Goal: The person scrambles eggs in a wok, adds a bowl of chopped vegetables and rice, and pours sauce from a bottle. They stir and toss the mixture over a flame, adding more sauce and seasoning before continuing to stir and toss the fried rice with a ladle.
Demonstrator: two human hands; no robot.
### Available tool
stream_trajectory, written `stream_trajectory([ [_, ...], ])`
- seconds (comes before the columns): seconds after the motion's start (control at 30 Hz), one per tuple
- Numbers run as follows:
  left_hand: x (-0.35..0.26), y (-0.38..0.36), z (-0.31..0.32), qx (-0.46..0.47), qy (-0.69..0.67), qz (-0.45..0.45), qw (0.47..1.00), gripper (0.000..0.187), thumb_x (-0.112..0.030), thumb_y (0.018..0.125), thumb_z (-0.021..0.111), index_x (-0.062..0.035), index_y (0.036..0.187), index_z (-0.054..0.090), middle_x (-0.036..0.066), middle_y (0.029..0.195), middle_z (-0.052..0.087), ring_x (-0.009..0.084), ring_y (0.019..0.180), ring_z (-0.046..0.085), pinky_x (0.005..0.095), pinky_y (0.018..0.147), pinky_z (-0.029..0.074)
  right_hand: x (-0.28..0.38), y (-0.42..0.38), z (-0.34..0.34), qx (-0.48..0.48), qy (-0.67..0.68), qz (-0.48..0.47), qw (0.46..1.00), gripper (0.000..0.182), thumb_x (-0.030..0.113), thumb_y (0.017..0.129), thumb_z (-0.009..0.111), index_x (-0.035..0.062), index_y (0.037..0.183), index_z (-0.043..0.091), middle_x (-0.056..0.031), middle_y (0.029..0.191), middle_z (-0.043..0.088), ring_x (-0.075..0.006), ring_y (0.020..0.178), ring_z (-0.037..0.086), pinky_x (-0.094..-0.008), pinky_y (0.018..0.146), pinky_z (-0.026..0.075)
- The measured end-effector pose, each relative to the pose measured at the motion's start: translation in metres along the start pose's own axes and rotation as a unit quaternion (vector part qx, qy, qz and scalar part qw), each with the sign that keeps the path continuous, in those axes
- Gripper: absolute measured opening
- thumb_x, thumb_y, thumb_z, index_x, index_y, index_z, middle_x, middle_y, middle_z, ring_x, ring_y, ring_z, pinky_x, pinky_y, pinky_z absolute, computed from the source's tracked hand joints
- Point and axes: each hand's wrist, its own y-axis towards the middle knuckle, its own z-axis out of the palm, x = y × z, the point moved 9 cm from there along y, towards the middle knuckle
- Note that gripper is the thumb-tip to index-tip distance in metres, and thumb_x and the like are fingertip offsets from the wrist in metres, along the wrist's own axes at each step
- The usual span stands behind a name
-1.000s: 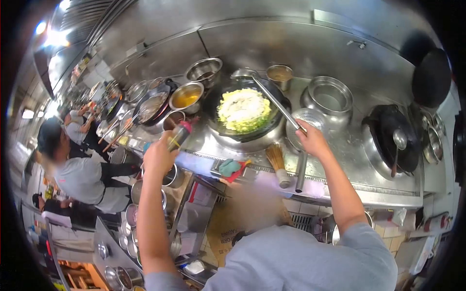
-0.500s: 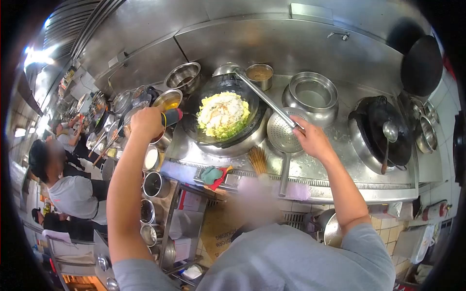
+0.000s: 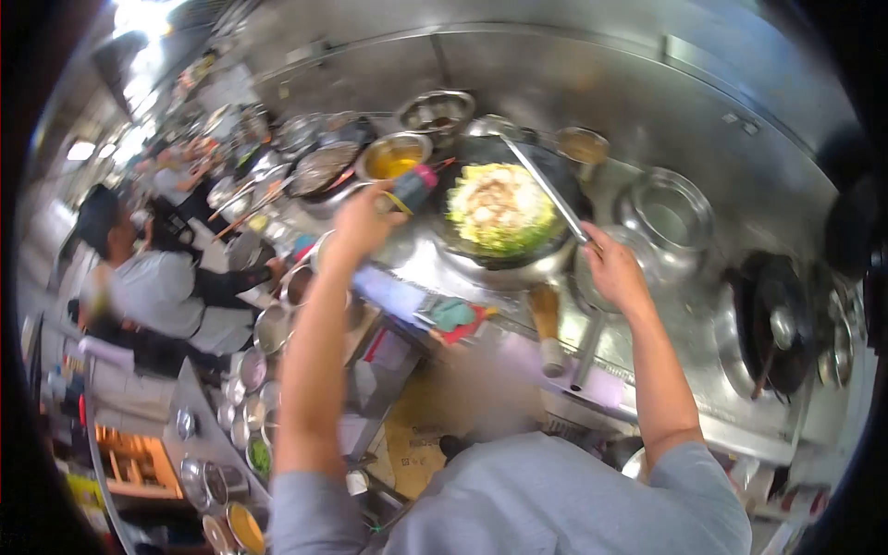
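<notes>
– how is the food (image 3: 499,208) looking?
– it's lying in the wok (image 3: 504,260), whitish-brown on top, yellow-green around.
– anything being gripped?
– left of the wok, the left hand (image 3: 365,222) is clutching a bottle (image 3: 411,191); right of it, the right hand (image 3: 614,266) is gripping a ladle (image 3: 547,187).

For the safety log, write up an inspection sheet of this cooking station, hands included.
Surface: steel counter, shiny; fine soiling can't be judged through the blur.
Job's things: wok holding a pale and green food heap.
Left hand: grips a pink-ended bottle.
Right hand: grips the ladle by its handle.
Clutter: brush in front of the wok; cloths near the counter's front edge.
Cables: nothing seen.
Surroundings: co-worker at left; second wok at right.
</notes>
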Motion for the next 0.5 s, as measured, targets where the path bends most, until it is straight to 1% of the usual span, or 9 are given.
stream_trajectory([
  [0.03,0.02,-0.009,0.011,-0.067,-0.168,0.029,0.983,0.058,-0.022,0.069,0.08,-0.0129,0.121,0.057,0.016,0.114,0.063,0.0263,0.1,0.063,0.038,0.088,0.048,-0.001,0.003,0.016,0.001,-0.014,-0.008,1.0,0.04,0.016,0.09,0.052,0.0125,0.129,0.052,-0.0236,0.104,0.064,-0.0413,0.098,0.06,-0.0471,0.085,0.047],
  [0.07,0.04,-0.017,0.025,-0.045,-0.248,-0.057,0.966,0.061,-0.022,0.07,0.08,-0.0133,0.123,0.053,0.013,0.115,0.059,0.0252,0.098,0.061,0.039,0.084,0.051,-0.004,0.006,0.034,-0.027,-0.015,-0.049,0.998,0.038,0.016,0.09,0.052,0.0105,0.128,0.054,-0.0245,0.103,0.064,-0.0394,0.094,0.062,-0.0438,0.082,0.047],
  [0.1,0.052,-0.036,0.042,-0.006,-0.44,-0.146,0.886,0.064,-0.023,0.072,0.079,-0.0144,0.127,0.048,0.01,0.117,0.055,0.0271,0.1,0.057,0.0416,0.079,0.053,-0.019,0.008,0.057,0.015,0.022,0.022,0.999,0.038,0.015,0.09,0.051,0.01,0.128,0.054,-0.0251,0.105,0.063,-0.0402,0.096,0.061,-0.0442,0.082,0.047],
  [0.13,0.068,-0.047,0.05,-0.028,-0.521,-0.153,0.839,0.064,-0.024,0.075,0.078,-0.0148,0.128,0.044,0.009,0.118,0.053,0.0277,0.105,0.055,0.0436,0.074,0.054,-0.028,0.009,0.078,0.046,0.019,0.057,0.997,0.039,0.013,0.089,0.05,0.0076,0.127,0.055,-0.0258,0.108,0.062,-0.0407,0.101,0.059,-0.0436,0.085,0.047],
  [0.17,0.075,-0.066,0.038,-0.068,-0.551,-0.188,0.81,0.065,-0.025,0.077,0.076,-0.0165,0.133,0.043,0.011,0.121,0.052,0.0264,0.108,0.053,0.0421,0.077,0.053,-0.04,0.014,0.103,0.03,-0.018,-0.07,0.997,0.039,0.013,0.088,0.05,0.0047,0.126,0.055,-0.0253,0.11,0.062,-0.04,0.103,0.059,-0.0425,0.088,0.046],
  [0.23,0.109,-0.084,0.017,-0.125,-0.635,-0.154,0.746,0.075,-0.024,0.08,0.075,-0.0138,0.142,0.035,0.011,0.128,0.051,0.024,0.108,0.054,0.0405,0.081,0.051,-0.068,0.01,0.138,0.106,-0.028,0.019,0.994,0.046,0.008,0.087,0.045,0.0037,0.133,0.048,-0.0238,0.115,0.061,-0.0382,0.105,0.059,-0.0414,0.088,0.046],
  [0.27,0.097,-0.119,-0.032,-0.177,-0.684,-0.154,0.691,0.072,-0.022,0.083,0.073,-0.011,0.143,0.035,0.011,0.116,0.057,0.0182,0.1,0.057,0.0358,0.083,0.048,-0.073,0.007,0.145,0.131,-0.014,0.046,0.99,0.047,0.009,0.088,0.045,0.0034,0.135,0.046,-0.0224,0.12,0.059,-0.0362,0.109,0.058,-0.0399,0.091,0.045],
  [0.4,0.14,-0.234,-0.211,-0.36,-0.615,0.006,0.701,0.063,-0.021,0.083,0.072,-0.0033,0.134,0.04,0.007,0.116,0.055,0.0153,0.096,0.058,0.0307,0.083,0.049,-0.164,0.065,0.195,0.109,0.0,-0.062,0.992,0.041,0.007,0.092,0.048,-0.0005,0.132,0.045,-0.0202,0.122,0.057,-0.0314,0.109,0.056,-0.0371,0.096,0.041],
  [0.5,0.148,-0.375,-0.355,-0.54,-0.345,-0.022,0.767,0.055,-0.02,0.081,0.074,-0.0046,0.126,0.046,0.008,0.111,0.059,0.0167,0.094,0.06,0.0306,0.081,0.05,-0.185,0.096,0.203,0.116,-0.024,-0.072,0.99,0.043,0.008,0.091,0.047,0.0,0.133,0.044,-0.0222,0.12,0.057,-0.0347,0.109,0.055,-0.0385,0.096,0.041],
])
